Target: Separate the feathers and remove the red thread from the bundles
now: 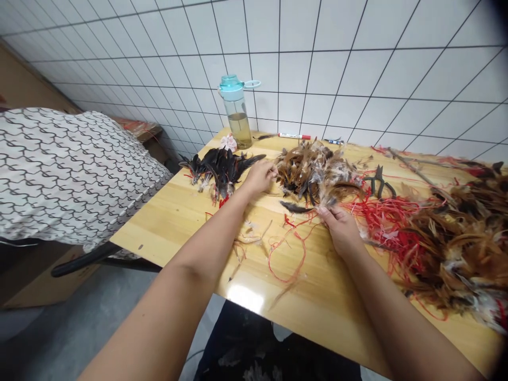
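My left hand (pixel 260 176) reaches to the left edge of a heap of brown and white feathers (pixel 317 174) in the middle of the wooden table (pixel 190 211), its fingers curled and pinching at feathers there. My right hand (pixel 341 227) lies at the near edge of the same heap, fingers closed on a feather tip beside a dark feather (pixel 296 207). A pile of black feathers (pixel 220 166) lies just left of my left hand. Loose red string (pixel 291 254) trails between my arms.
A clear bottle with a teal lid (pixel 237 111) stands at the back by the tiled wall. Black pliers (pixel 380 182) lie right of the heap. A big mass of brown feathers and red string (pixel 448 238) fills the right side. A patterned cloth (pixel 67 169) hangs at left.
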{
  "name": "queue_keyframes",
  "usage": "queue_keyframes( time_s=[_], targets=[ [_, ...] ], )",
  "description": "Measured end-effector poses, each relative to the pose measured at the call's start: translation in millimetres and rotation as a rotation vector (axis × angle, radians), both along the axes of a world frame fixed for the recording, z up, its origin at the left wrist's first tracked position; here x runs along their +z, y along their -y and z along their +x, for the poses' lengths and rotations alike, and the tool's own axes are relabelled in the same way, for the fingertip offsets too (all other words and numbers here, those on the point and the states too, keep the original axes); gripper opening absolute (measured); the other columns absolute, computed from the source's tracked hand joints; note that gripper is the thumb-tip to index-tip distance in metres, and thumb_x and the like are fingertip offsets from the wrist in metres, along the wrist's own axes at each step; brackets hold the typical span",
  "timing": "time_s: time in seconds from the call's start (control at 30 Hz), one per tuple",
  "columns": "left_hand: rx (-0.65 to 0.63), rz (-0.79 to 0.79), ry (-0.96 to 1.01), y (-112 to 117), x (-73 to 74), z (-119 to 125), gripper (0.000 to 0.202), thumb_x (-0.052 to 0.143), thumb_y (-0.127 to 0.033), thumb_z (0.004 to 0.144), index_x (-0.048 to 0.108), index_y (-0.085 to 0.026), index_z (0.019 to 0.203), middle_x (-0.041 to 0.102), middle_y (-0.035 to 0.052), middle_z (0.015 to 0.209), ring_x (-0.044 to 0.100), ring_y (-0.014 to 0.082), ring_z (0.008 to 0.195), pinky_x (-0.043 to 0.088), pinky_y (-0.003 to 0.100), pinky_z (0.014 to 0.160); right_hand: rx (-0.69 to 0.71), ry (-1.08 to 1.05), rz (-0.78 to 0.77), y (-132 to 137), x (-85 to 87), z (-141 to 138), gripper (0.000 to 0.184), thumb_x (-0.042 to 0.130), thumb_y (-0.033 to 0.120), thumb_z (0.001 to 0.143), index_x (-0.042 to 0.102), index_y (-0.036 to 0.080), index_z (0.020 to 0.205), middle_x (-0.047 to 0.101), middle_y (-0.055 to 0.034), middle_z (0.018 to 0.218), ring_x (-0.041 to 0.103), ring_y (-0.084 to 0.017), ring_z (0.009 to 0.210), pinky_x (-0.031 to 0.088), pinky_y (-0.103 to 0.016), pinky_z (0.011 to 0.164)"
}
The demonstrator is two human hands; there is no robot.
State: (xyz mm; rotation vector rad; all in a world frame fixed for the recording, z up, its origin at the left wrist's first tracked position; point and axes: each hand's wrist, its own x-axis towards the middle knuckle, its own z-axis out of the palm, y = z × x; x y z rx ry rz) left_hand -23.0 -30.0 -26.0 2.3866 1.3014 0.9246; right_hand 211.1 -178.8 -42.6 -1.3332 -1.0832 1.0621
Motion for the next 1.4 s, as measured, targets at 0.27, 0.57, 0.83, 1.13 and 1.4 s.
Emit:
queue_keyframes(
  time_s=[0.27,0.57,0.83,1.13,1.4],
  targets=[
    [0.053,-0.062,0.103,-3,9.9,-12,0.021,0.051,-0.018,0.082,0.068,-0.016,0.093,0.066,0.0055,0.093,0.056,0.0151,0.083,0.043,0.027,0.079,0.01,0.032,0.004,1,2.3,-1,0.036,0.068,0.052,0.067,0.062,0.017,0.076,0.051,0.0022,0.062,0.04,-0.011,0.059,0.032,-0.027,0.057],
    [-0.101,-0.187,-0.18,-1,9.9,-15,0.016,0.063,-0.016,0.069,0.07,-0.016,0.083,0.065,0.0031,0.079,0.057,0.0138,0.071,0.044,0.025,0.07,-0.002,0.048,0.03,-2,-1.0,0,0.04,0.067,0.054,0.067,0.065,0.018,0.083,0.06,-0.0007,0.07,0.043,-0.012,0.06,0.033,-0.027,0.057],
    [-0.207,-0.283,0.05,15,26.4,6,0.002,0.059,-0.017,0.073,0.06,-0.015,0.072,0.058,0.0008,0.072,0.05,0.0124,0.068,0.038,0.025,0.067,-0.029,0.041,0.032,-2,-2.8,0,0.037,0.068,0.052,0.069,0.063,0.017,0.081,0.056,0.0014,0.067,0.041,-0.011,0.059,0.033,-0.027,0.058],
    [-0.455,-0.97,0.626,73,36.4,75,0.034,0.077,-0.036,0.069,0.052,-0.013,0.077,0.056,-0.0014,0.063,0.05,0.0047,0.054,0.036,0.018,0.053,-0.091,0.056,0.031,-5,-6.5,-1,0.035,0.065,0.052,0.068,0.056,0.018,0.065,0.044,0.0041,0.055,0.036,-0.01,0.054,0.027,-0.026,0.053],
    [-0.335,-1.008,0.714,80,22.1,90,0.027,0.078,-0.022,0.065,0.054,-0.012,0.067,0.052,-0.0048,0.054,0.041,0.0018,0.046,0.028,0.016,0.046,-0.083,0.102,0.004,-4,-2.6,-4,0.039,0.066,0.054,0.065,0.05,0.02,0.057,0.043,0.0029,0.052,0.035,-0.01,0.053,0.027,-0.025,0.05]
  ],
)
